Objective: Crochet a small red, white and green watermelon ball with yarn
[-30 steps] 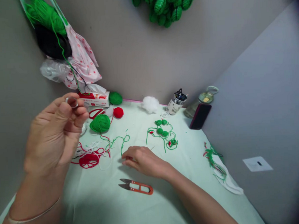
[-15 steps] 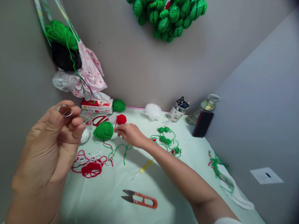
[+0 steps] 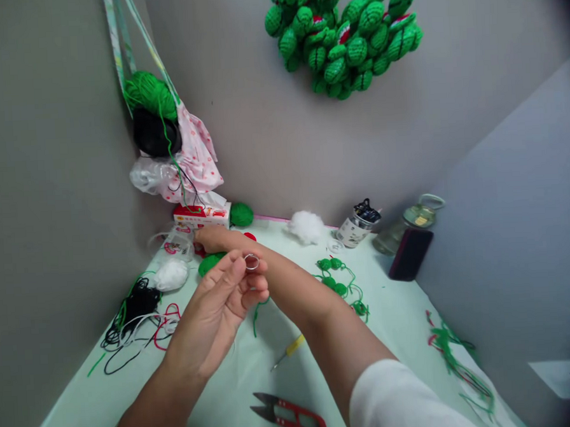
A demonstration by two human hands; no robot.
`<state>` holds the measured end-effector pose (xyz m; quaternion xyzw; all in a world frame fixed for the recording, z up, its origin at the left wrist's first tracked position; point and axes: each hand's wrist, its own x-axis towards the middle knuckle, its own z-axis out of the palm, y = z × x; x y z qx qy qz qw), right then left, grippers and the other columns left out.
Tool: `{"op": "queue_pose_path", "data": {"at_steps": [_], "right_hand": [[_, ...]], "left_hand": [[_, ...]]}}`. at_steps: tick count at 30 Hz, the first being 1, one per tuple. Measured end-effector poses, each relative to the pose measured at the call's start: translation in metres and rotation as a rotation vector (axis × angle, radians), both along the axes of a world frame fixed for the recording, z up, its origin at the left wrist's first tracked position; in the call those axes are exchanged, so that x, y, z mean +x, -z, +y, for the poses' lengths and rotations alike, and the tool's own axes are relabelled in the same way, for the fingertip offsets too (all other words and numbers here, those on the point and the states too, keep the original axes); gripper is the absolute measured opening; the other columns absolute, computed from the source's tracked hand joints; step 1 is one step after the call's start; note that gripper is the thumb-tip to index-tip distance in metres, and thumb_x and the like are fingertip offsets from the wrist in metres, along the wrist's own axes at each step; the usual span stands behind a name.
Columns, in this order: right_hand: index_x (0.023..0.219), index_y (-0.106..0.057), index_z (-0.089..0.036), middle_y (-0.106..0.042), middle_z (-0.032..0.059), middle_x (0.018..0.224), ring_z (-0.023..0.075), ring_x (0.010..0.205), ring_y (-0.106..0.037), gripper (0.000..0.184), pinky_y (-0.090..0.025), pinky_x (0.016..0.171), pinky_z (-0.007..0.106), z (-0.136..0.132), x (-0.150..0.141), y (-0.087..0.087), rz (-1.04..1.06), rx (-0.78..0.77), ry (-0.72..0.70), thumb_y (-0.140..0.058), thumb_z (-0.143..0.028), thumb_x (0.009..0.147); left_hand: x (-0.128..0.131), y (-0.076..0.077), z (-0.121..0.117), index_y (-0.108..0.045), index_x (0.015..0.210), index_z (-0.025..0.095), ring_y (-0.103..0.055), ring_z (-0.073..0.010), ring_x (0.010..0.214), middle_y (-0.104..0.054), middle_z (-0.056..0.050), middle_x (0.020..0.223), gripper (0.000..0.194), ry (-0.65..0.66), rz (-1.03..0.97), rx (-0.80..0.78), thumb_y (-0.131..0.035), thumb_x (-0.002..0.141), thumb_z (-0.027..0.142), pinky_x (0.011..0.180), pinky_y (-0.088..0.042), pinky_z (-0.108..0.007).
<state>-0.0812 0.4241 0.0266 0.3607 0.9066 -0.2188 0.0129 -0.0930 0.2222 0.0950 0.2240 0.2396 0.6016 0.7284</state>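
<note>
My left hand [image 3: 214, 319] pinches a small silver metal ring [image 3: 252, 262] between thumb and fingers, held up in front of my right forearm. My right hand [image 3: 210, 238] reaches to the far left of the table, beside a clear plastic container [image 3: 179, 244] and below the tissue box [image 3: 203, 214]. Its fingertips are hidden, so a grip cannot be made out. A green yarn ball [image 3: 210, 264] lies partly covered behind my left hand. Just past my right forearm shows a bit of the red yarn ball [image 3: 250, 236].
Thread snips [image 3: 290, 415] lie in front, a yellow-handled crochet hook [image 3: 288, 351] behind them. Black yarn [image 3: 139, 304] and white yarn [image 3: 171, 275] are at left. White stuffing [image 3: 306, 227], a pen cup [image 3: 355, 226], a jar [image 3: 400, 226] and a phone [image 3: 410, 254] stand along the back.
My left hand has moved right and down with the ring, now in front of my right forearm. My right hand has gone further left, from the yarn balls to the plastic container. The view has shifted left.
</note>
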Motion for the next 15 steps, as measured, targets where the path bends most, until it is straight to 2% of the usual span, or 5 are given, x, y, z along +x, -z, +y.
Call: {"op": "queue_pose_path", "data": {"at_steps": [6,9,11,13,15], "right_hand": [[0.128,-0.063,-0.019,-0.065,0.0104,0.131,0.0247,0.111,-0.068,0.035,-0.06,0.093,0.046,-0.006,0.011,-0.005,-0.026,0.013,-0.078,-0.066,-0.037,0.098],[0.114,-0.068,-0.014,-0.07,0.0011,0.113,0.0159,0.106,-0.069,0.021,-0.054,0.093,0.029,-0.012,0.022,-0.012,0.09,0.07,-0.04,-0.055,-0.026,0.103],[0.107,-0.07,-0.013,-0.069,-0.0059,0.102,0.0088,0.103,-0.068,0.025,-0.047,0.089,0.018,-0.016,0.032,-0.021,0.203,0.109,-0.003,-0.046,-0.019,0.101],[0.113,-0.068,-0.018,-0.072,-0.0064,0.106,0.0071,0.098,-0.068,0.022,-0.047,0.084,0.014,-0.021,0.045,-0.032,0.327,0.136,0.045,-0.055,-0.019,0.096],[0.13,-0.06,-0.019,-0.073,-0.0001,0.119,0.0078,0.092,-0.069,0.033,-0.052,0.081,0.016,-0.032,0.064,-0.044,0.45,0.149,0.106,-0.056,-0.022,0.097]], "left_hand": [[-0.002,0.0,-0.001,-0.08,0.094,0.014,-0.07,-0.0074,0.067,-0.076,-0.002,0.084,0.019,0.009,-0.008,0.016,-0.087,0.082,0.028,0.064,-0.063,-0.013],[-0.002,-0.001,-0.002,-0.08,0.094,0.015,-0.069,-0.0074,0.067,-0.075,-0.002,0.083,0.019,0.02,-0.006,0.021,-0.087,0.082,0.028,0.064,-0.063,-0.012],[-0.001,-0.002,-0.002,-0.08,0.093,0.015,-0.07,-0.0076,0.067,-0.075,-0.002,0.082,0.02,0.015,-0.003,0.012,-0.088,0.081,0.028,0.064,-0.063,-0.012],[0.0,-0.002,-0.004,-0.08,0.093,0.014,-0.069,-0.0075,0.066,-0.075,-0.002,0.082,0.02,0.015,-0.003,0.004,-0.089,0.08,0.027,0.064,-0.063,-0.012],[0.001,-0.002,-0.006,-0.08,0.093,0.014,-0.07,-0.0073,0.066,-0.075,-0.002,0.082,0.021,0.022,-0.006,0.001,-0.09,0.078,0.026,0.065,-0.064,-0.012]]}}
